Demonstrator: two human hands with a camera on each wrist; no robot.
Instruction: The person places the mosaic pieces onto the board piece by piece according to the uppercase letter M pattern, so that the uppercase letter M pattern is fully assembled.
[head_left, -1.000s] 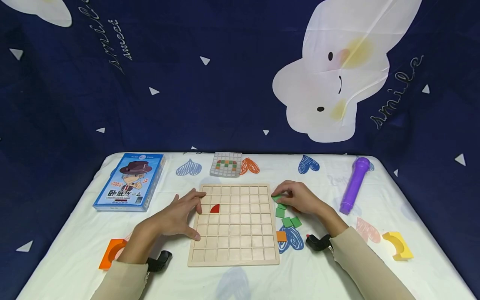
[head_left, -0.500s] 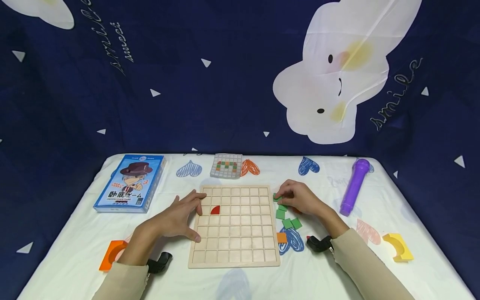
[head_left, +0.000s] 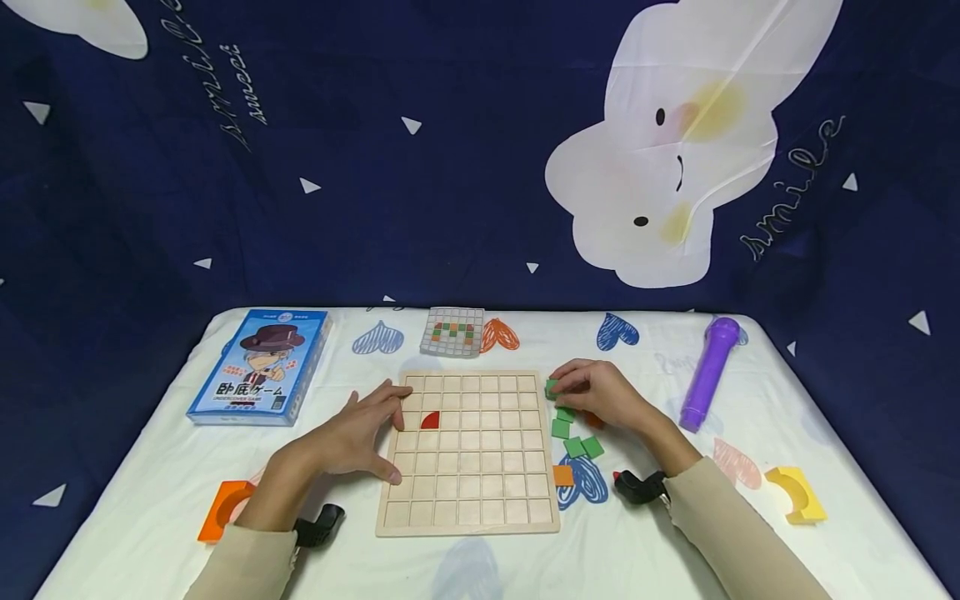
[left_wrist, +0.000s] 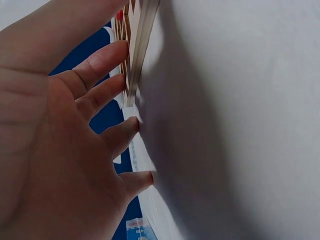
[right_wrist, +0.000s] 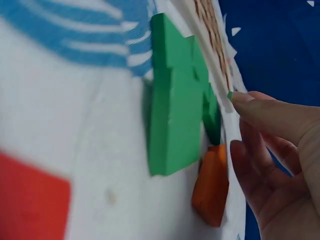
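Note:
A wooden grid board (head_left: pixel 468 483) lies flat in the head view, with a red quarter-circle piece (head_left: pixel 431 420) in one cell near its upper left. My left hand (head_left: pixel 348 437) rests along the board's left edge, fingers spread and thumb lower down. In the left wrist view, two of its fingertips (left_wrist: pixel 120 50) meet the board's side. Just beyond the right edge, my right hand (head_left: pixel 603 392) pinches a green square tile (head_left: pixel 552 387) between thumb and fingers; only a green corner shows in the right wrist view. Several more green tiles (head_left: pixel 561 428) lie below that hand.
An orange tile (head_left: pixel 563 476) sits against the board's right edge. A pattern card (head_left: pixel 452 332) lies behind the board. A blue game box (head_left: pixel 258 367) stands left, a purple microphone (head_left: pixel 708 375) right. An orange arch block (head_left: pixel 225 510) and a yellow one (head_left: pixel 798 493) flank the arms.
The green tile in my right fingers has shifted slightly up and tilted from where it lay flatter by the board's edge. My left hand has stayed in place.

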